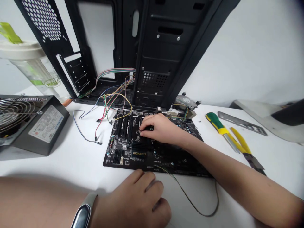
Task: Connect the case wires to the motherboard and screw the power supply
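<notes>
A black motherboard (142,160) lies flat on the white table. Over its middle, my right hand (158,128) pinches with thumb and fingertips near the board's surface; whatever is between them is too small to make out. My left hand (140,199), with a band (83,213) on the wrist, rests on the table at the board's front edge, its fingers curled and nothing visible in them. A thin cable (190,201) loops from the board's front edge onto the table. Loose coloured wires (106,110) hang from the case behind and reach the board's back left.
An open black computer case (152,47) stands behind the board. On the left are a power supply (45,123) and a clear cup (35,69). To the right lie a screwdriver (215,122), yellow-handled pliers (241,142) and a metal plate (242,123). A fan (186,101) sits behind the board.
</notes>
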Motion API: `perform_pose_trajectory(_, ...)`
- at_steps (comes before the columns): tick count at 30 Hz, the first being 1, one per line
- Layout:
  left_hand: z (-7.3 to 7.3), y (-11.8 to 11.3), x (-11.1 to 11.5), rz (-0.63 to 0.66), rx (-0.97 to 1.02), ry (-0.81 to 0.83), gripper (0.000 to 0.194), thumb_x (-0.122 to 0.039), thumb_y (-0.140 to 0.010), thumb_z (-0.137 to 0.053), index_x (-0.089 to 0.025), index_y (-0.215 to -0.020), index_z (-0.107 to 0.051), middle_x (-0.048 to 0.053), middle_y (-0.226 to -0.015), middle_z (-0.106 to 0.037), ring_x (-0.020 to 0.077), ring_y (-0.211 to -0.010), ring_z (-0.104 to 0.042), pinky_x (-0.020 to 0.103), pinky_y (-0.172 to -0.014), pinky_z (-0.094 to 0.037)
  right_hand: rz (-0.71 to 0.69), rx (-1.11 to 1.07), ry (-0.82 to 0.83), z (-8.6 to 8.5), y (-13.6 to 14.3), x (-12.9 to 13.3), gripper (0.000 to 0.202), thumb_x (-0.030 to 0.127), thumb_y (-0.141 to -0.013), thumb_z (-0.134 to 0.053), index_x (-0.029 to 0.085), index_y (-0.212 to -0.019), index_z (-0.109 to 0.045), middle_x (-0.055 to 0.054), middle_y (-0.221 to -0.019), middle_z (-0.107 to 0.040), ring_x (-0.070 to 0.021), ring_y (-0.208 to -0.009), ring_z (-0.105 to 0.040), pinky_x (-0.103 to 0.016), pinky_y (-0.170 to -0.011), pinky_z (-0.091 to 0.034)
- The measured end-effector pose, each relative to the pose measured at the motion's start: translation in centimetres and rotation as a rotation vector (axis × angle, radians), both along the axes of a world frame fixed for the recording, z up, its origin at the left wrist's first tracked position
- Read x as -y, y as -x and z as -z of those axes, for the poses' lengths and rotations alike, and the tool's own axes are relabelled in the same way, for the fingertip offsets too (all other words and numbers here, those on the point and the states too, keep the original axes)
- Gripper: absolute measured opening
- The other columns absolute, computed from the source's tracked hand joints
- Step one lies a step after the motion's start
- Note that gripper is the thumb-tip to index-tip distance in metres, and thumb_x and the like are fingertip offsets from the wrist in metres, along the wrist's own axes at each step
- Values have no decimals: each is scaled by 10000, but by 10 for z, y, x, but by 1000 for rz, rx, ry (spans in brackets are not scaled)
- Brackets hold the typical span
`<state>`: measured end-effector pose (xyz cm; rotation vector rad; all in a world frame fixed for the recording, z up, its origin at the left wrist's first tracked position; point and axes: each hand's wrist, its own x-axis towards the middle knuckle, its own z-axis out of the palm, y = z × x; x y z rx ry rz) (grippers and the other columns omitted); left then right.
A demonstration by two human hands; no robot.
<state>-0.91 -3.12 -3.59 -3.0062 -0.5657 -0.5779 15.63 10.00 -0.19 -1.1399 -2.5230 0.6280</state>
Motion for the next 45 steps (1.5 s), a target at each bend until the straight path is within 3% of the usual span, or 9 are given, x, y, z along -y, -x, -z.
perform_pose_trajectory(6, 0, -1, 0, -11, 21, -8, 104, -169, -907, -527, -171, -807, -497, 40, -825, -608, 205, -780, -564, 315, -637, -416, 27, 19, -6, 0, 1, 2, 51, 120, -775, -692, 146, -741, -720, -36, -822, -718, -137, -785, -642, -276, -777, -467)
perform_pose_trajectory(18, 3, -1, -1, -8, 33, -36, 131, -195, -920, -518, -171, -793, -500, 50, -855, -636, 206, -769, -568, 312, -626, -422, 66, -2, -46, 4, 3, 3, 50, 116, -749, -661, 154, -719, -651, -28, -801, -693, -142, -773, -622, -276, -770, -451)
perform_pose_trajectory(26, 2, 0, 0, -28, 44, -64, 120, -147, -931, -478, -175, -820, -514, 43, -861, -645, 194, -787, -578, 300, -643, -394, 257, -183, 149, 1, 5, 5, 126, 85, -838, -507, 188, -766, -504, 15, -710, -660, -120, -688, -592, -251, -685, -420)
perform_pose_trajectory(32, 7, 0, 2, -84, 95, -158, 138, -183, -941, -434, -171, -848, -536, 71, -923, -676, 201, -779, -579, 327, -683, -387, 215, -162, 99, 5, 5, 5, 154, 38, -811, -483, 183, -774, -518, 15, -710, -666, -124, -706, -603, -257, -714, -427)
perform_pose_trajectory(37, 14, -1, 4, -179, 142, -282, 133, -198, -932, -439, -182, -908, -568, 74, -996, -698, 244, -900, -588, 383, -836, -376, 191, -167, 89, 5, 7, 7, 216, -28, -741, -489, 174, -799, -536, 16, -711, -668, -117, -717, -624, -244, -722, -454)
perform_pose_trajectory(45, 20, 4, 8, -177, 111, -318, 163, -277, -935, -457, -174, -962, -581, 99, -1006, -710, 288, -949, -616, 410, -832, -383, 170, -167, 53, 2, 5, 7, 164, 48, -792, -505, 172, -818, -608, 7, -732, -705, -121, -722, -654, -255, -734, -479)
